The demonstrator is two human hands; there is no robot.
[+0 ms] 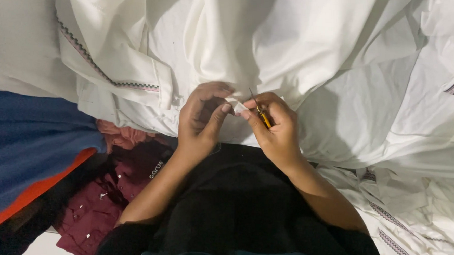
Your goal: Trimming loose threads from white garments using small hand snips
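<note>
Big pile of white cloth (pixel 291 54) spread over the lap, filling most of the view. Left hand (pixel 202 119) at the near edge of the white cloth, fingers curled, pinching a small fold of it between thumb and fingertip. Right hand (pixel 273 127) just beside the left, nearly touching it, closed around a small yellow cutter (pixel 261 113) with its thin tip pointing up at the pinched fold. Both hands pressed close together over the same little spot. Hard to tell whether a thread is being snipped there; too small to see. Seems to be in the middle of the job: one spot in hand, lots of white cloth around it, no way to tell which parts are already done. Zigzag trim (pixel 87 55) along a folded edge of the white cloth, up and to the left of the hands. More trimmed white pieces (pixel 395 237) low and to the right of the white cloth. Dark red shirt (pixel 112 189) crumpled below the white cloth on the left, blue and orange cloth (pixel 27 149) further left. Black clothes (pixel 234 204) under the arms.
</note>
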